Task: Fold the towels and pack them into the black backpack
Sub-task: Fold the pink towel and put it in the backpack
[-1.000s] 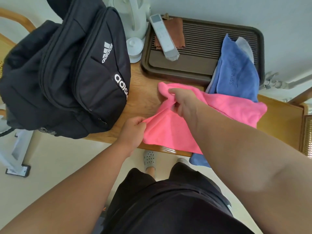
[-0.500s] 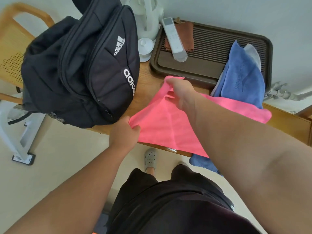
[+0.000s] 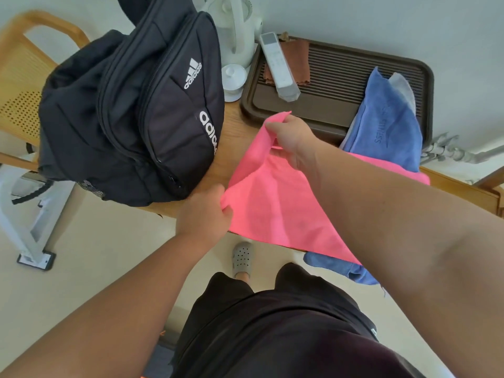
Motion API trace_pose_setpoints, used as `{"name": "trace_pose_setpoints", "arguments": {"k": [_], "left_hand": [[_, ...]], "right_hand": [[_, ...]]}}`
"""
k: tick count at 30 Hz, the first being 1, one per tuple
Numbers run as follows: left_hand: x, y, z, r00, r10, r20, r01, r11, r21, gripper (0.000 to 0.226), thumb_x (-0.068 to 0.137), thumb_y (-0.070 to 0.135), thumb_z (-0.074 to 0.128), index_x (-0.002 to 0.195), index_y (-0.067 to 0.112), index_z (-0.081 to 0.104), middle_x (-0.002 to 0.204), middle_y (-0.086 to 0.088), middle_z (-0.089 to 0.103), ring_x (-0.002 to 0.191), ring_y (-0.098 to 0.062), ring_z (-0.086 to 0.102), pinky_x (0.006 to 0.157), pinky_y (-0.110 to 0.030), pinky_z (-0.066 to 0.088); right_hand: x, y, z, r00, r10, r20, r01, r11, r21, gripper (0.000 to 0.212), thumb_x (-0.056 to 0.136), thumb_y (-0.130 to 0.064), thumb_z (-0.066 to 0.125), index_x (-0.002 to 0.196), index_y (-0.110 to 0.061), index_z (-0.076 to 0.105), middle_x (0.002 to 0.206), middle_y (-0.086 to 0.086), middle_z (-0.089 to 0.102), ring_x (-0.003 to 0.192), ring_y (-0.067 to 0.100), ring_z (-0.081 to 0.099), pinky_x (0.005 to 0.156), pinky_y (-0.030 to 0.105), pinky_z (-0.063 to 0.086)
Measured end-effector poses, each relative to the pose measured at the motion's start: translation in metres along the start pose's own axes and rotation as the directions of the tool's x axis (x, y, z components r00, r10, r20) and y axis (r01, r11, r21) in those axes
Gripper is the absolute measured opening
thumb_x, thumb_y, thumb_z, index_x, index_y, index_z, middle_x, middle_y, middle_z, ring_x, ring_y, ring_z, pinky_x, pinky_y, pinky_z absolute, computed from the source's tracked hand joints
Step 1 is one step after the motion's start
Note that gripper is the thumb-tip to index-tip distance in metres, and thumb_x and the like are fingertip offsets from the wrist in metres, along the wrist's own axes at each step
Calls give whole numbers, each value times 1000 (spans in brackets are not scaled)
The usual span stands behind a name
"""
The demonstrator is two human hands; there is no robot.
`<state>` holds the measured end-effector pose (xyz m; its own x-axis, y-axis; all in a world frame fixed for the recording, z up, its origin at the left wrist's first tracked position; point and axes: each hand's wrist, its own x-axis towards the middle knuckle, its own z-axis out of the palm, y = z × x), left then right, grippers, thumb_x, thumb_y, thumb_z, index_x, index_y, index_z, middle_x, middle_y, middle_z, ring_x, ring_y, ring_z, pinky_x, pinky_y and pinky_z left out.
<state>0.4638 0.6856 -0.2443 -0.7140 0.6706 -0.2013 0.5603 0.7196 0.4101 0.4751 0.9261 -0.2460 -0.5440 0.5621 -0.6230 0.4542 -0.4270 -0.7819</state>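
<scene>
A pink towel [image 3: 275, 211] lies spread over the front of the wooden table [image 3: 231, 140]. My left hand [image 3: 204, 214] pinches its near left corner at the table's edge. My right hand [image 3: 291, 139] grips the far left corner, lifted a little off the table. The black backpack [image 3: 131, 110] sits zipped at the left, overhanging the table. A blue towel [image 3: 387, 132] lies bunched on the right of the tray, partly under the pink one, with an end [image 3: 341, 268] hanging off the front edge.
A dark brown slatted tray [image 3: 327, 83] holds a white remote [image 3: 278, 66] and a brown cloth [image 3: 297, 61]. A white kettle [image 3: 234, 25] stands behind the backpack. A wooden chair [image 3: 24, 85] is at the left, a white stand [image 3: 30, 236] on the floor.
Both hands have drawn the pink towel's left edge out straighter and towards the backpack; the left hand has slid left along the front edge. The head camera has shifted.
</scene>
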Motion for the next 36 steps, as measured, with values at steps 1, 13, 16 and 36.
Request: {"name": "trace_pose_setpoints", "arguments": {"k": [1, 13, 16, 36], "left_hand": [[-2, 7, 5, 998, 41, 40, -40, 999, -23, 39, 86, 17, 61, 68, 22, 26, 61, 2, 37, 61, -32, 45, 51, -35, 31], [-12, 102, 74, 829, 203, 522, -136, 977, -164, 12, 85, 21, 67, 90, 15, 57, 84, -2, 61, 80, -27, 60, 63, -32, 42], [-11, 122, 90, 836, 216, 505, -135, 972, -192, 15, 81, 15, 66, 79, 20, 52, 74, 2, 57, 72, -26, 57, 57, -31, 37], [-16, 149, 144, 784, 83, 615, 68, 973, -219, 40, 75, 51, 77, 78, 16, 58, 74, 2, 61, 66, -15, 53, 63, -34, 45]], "right_hand": [[1, 4, -9, 999, -3, -40, 2, 1000, -13, 18, 95, -9, 57, 112, -13, 63, 110, 10, 70, 101, 26, 69, 81, 41, 61], [-24, 28, -125, 981, -60, -183, 45, 996, -82, 23, 85, -3, 54, 96, -14, 72, 87, 8, 68, 77, 24, 62, 69, 42, 55], [-27, 34, -151, 966, -106, -235, 72, 987, -146, 25, 81, -5, 56, 97, -16, 72, 90, 6, 72, 82, 27, 69, 78, 50, 60], [-39, 64, -202, 964, -260, -60, 85, 513, -854, 32, 89, -31, 60, 116, -16, 67, 120, 6, 52, 99, 29, 61, 84, 37, 52]]}}
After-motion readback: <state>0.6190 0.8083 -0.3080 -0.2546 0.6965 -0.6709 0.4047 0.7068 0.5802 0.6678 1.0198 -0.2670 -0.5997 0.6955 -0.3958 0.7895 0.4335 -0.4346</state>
